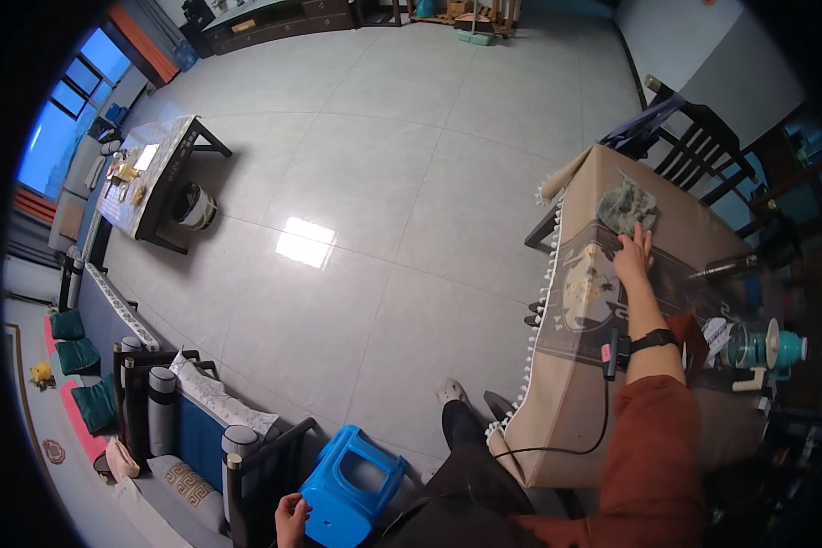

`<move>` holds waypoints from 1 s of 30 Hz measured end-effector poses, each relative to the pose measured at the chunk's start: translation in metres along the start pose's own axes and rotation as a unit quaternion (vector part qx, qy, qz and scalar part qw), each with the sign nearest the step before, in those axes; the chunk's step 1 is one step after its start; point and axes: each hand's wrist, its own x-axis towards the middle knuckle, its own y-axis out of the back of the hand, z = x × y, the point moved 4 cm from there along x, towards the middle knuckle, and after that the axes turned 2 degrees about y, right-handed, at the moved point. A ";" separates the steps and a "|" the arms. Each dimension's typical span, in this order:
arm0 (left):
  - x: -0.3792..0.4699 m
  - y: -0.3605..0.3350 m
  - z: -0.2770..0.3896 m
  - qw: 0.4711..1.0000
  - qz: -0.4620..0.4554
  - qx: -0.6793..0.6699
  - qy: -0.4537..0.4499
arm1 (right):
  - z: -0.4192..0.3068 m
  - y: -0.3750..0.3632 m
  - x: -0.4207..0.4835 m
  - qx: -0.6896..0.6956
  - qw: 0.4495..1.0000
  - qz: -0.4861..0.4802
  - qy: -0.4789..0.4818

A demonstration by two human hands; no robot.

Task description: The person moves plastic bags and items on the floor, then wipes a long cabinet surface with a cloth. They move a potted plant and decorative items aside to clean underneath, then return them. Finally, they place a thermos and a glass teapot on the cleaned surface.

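Reaching over the dining table, my right hand (635,259) has its fingers stretched out and apart, the tips at the near edge of a crumpled grey-green cloth (627,207). The cloth lies bunched on a tan tablecloth (575,418) with a pompom fringe and a dark patterned band under a clear sheet. My left hand (292,520) hangs low at the bottom of the view, fingers curled, beside a blue plastic stool (346,503). Whether it touches the stool cannot be made out. A strapped device with a cable sits on my right wrist.
A teal-lidded clear jug (750,346) and a dark cylindrical object (729,266) stand or lie right of my forearm. A dark wooden chair (705,140) is at the table's far side. Left are a wooden sofa (198,425), a coffee table (178,161) and a waste bin (195,207).
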 end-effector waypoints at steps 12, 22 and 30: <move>-0.048 -0.005 0.002 0.988 0.001 -0.142 -0.064 | -0.045 0.040 0.013 0.482 0.820 0.185 0.247; -0.172 0.033 -0.147 0.964 0.157 -0.176 -0.120 | -0.297 -0.062 -0.415 0.587 0.589 -0.471 0.294; -0.277 0.058 -0.208 0.883 0.360 -0.214 -0.212 | -0.268 -0.025 -0.831 0.129 0.273 -0.866 0.398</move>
